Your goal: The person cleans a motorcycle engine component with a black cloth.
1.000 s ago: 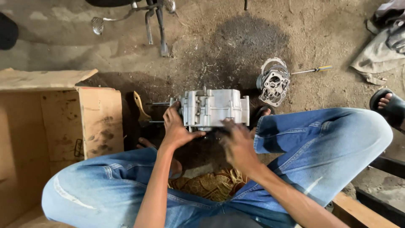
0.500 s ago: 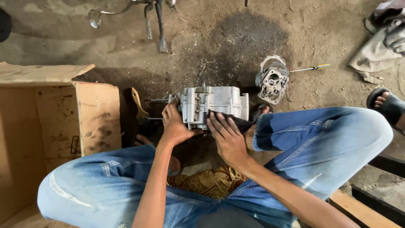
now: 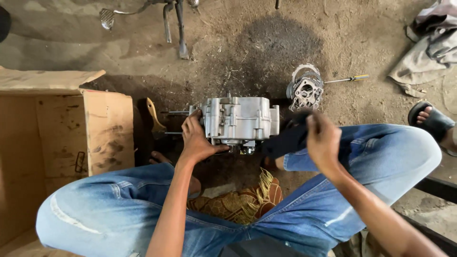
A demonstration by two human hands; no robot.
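Note:
A silver engine casing (image 3: 240,119) sits on the dirt floor between my knees. My left hand (image 3: 196,139) grips its left lower edge, beside two metal studs sticking out to the left. My right hand (image 3: 323,141) is raised to the right of the casing, fingers closed on a black rag (image 3: 285,138) that hangs toward the casing's right side. Both my legs in blue jeans frame the work.
An open cardboard box (image 3: 62,133) stands at left. A metal cylinder part with gasket (image 3: 304,90) and a screwdriver (image 3: 346,79) lie behind right. A brush (image 3: 154,116), a motorcycle stand foot (image 3: 181,28), a grey cloth (image 3: 431,47) and another person's sandalled foot (image 3: 431,119) are around.
My right hand left the casing's front and moved right, now lifting the black rag. The left hand stayed on the casing's left side.

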